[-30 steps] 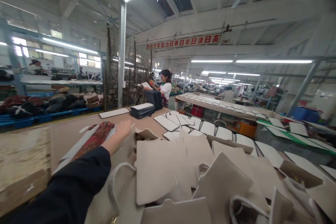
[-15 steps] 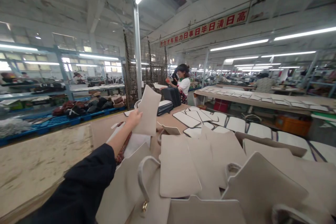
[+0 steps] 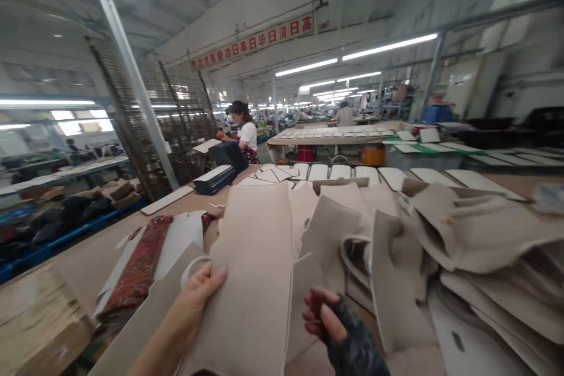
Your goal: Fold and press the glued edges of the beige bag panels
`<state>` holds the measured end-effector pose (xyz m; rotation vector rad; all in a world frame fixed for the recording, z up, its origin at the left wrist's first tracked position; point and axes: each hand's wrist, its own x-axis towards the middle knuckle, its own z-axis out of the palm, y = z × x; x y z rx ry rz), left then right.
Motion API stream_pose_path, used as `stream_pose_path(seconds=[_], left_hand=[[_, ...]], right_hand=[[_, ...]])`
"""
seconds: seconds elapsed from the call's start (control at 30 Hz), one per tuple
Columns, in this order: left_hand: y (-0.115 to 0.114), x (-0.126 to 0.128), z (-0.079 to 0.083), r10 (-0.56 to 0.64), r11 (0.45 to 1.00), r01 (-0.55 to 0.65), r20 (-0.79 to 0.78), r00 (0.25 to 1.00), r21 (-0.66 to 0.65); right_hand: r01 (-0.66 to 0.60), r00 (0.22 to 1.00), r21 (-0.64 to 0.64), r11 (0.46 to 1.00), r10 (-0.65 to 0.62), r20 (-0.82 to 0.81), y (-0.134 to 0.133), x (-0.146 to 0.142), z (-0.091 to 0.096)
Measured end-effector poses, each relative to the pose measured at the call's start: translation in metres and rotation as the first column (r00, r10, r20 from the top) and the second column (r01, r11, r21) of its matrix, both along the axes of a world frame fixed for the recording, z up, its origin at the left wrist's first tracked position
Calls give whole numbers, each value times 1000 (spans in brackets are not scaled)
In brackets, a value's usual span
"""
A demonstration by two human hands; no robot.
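My left hand (image 3: 194,302) grips the left edge of a beige bag panel (image 3: 253,264), thumb on top, holding it up close in front of me. Close beside the panel's lower right edge is my right hand (image 3: 339,326), which wears a dark fingerless glove; its fingers are curled and I cannot see anything in them. Under and around the panel lies a heap of beige bag pieces and half-made bags (image 3: 440,235) with looped handles.
A red patterned fabric strip (image 3: 141,264) lies at the left on the long brown table (image 3: 79,264). White panels (image 3: 343,171) and a dark stack (image 3: 214,179) sit further back. A person in a white shirt (image 3: 244,132) works beyond. A metal pillar (image 3: 136,85) stands at the left.
My left hand has brought the beige panel from far out over the table back close to me. My right hand has come into view. The view has swung to the right.
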<state>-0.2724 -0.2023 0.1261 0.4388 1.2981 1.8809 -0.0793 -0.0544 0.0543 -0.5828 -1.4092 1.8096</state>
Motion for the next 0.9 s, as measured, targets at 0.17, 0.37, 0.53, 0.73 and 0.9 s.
stream_pose_path(seconds=[0.17,0.37,0.53,0.73,0.9], left_hand=[[1,51,-32,89,988,-73,121,989,-135],[11,90,-55,22,996,6,302,953,-91],[16,104,-74,-82,995,98,315,946,-36],[17,112,-89,-170,979,192,251,953,-63],[19,120,-89,-199,973,220,230,953,-71]], right_hand=[[-170,962,-131,977,135,-238,-2,2,41],[-267,929,-257,929,177,-324,-13,31,46],[-387,882,-290,875,259,-395,-11,38,41],[-326,921,-232,916,253,-296,-12,45,41],[-268,947,-198,943,220,-235,-16,49,48]])
